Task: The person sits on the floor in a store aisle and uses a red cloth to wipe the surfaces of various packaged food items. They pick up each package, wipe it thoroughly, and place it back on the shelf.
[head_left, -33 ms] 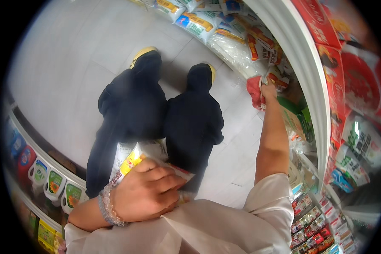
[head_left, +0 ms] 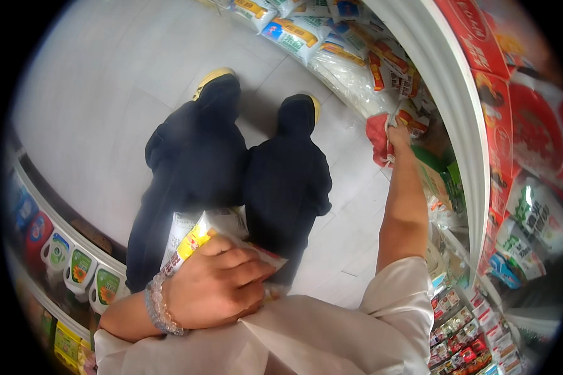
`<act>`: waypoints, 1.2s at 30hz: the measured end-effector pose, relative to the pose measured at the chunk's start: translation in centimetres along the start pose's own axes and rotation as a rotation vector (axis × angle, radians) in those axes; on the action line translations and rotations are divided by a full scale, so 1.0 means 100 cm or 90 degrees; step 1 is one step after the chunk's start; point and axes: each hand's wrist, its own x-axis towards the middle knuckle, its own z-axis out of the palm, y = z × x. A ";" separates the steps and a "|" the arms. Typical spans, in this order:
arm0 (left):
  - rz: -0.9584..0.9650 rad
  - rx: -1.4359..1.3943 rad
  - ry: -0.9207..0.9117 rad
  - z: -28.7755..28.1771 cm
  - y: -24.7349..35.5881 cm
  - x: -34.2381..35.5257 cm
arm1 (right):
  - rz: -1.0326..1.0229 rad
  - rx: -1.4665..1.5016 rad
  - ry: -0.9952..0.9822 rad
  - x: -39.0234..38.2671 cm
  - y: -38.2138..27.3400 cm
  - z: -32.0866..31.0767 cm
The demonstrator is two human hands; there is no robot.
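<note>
My left hand (head_left: 222,284), with a beaded bracelet (head_left: 161,306) at the wrist, is closed over white-and-yellow plastic packets (head_left: 197,240) and presses them to my front. Much of the packets is hidden beneath the hand. My right arm reaches out to the lower shelf on the right. Bunched in my right hand (head_left: 399,132) is a red cloth (head_left: 377,136) with a pale edge. Just beyond that hand lie white bags with orange and red labels (head_left: 388,65), and a clear plastic-wrapped bundle (head_left: 341,78) is beside the cloth.
A white shelf edge (head_left: 460,81) curves along the right, with red boxes (head_left: 481,37) and pouches above it. Detergent bottles (head_left: 81,272) line a shelf at the left. Small packets (head_left: 463,337) fill a rack at lower right. My legs in dark trousers (head_left: 194,144) stand on grey tiles.
</note>
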 end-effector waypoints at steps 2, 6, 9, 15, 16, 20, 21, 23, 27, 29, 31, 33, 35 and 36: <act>0.000 -0.003 -0.010 -0.002 -0.001 0.004 | -0.010 -0.015 0.002 0.018 0.023 0.013; -0.013 -0.007 -0.018 -0.002 -0.001 0.010 | -0.024 -0.024 0.123 0.025 0.028 0.016; -0.012 -0.004 -0.020 -0.003 -0.001 0.011 | 0.071 -0.055 0.086 0.017 0.023 0.010; -0.022 -0.010 -0.009 0.000 0.000 0.009 | 0.211 0.110 0.309 -0.008 0.008 0.023; -0.026 -0.009 -0.011 -0.001 0.000 0.009 | 0.232 0.136 0.309 -0.006 0.009 0.025; -0.024 -0.009 -0.020 0.000 -0.001 0.012 | 0.182 0.098 0.286 0.029 0.042 0.032; -0.024 -0.006 -0.025 -0.001 -0.002 0.013 | 0.131 0.057 0.270 0.036 0.046 0.034; -0.024 0.000 -0.034 -0.002 -0.002 0.015 | 0.173 0.071 0.223 0.045 0.047 0.032; -0.031 0.000 -0.040 -0.002 -0.001 0.017 | 0.365 0.007 0.119 0.047 0.032 0.018; -0.030 0.002 -0.041 -0.001 0.000 0.016 | 0.244 0.034 0.196 0.037 0.030 0.018; -0.026 -0.005 -0.026 0.001 0.001 0.014 | 0.156 0.133 0.264 0.024 0.034 0.015; -0.028 -0.016 -0.006 0.003 0.004 0.011 | 0.094 0.313 0.324 0.009 0.037 0.010; 0.009 0.046 0.006 0.004 0.006 0.007 | 0.075 0.552 0.325 -0.021 0.037 0.009; 0.018 0.079 0.013 0.008 0.009 0.004 | 0.060 0.673 0.313 -0.041 0.031 0.011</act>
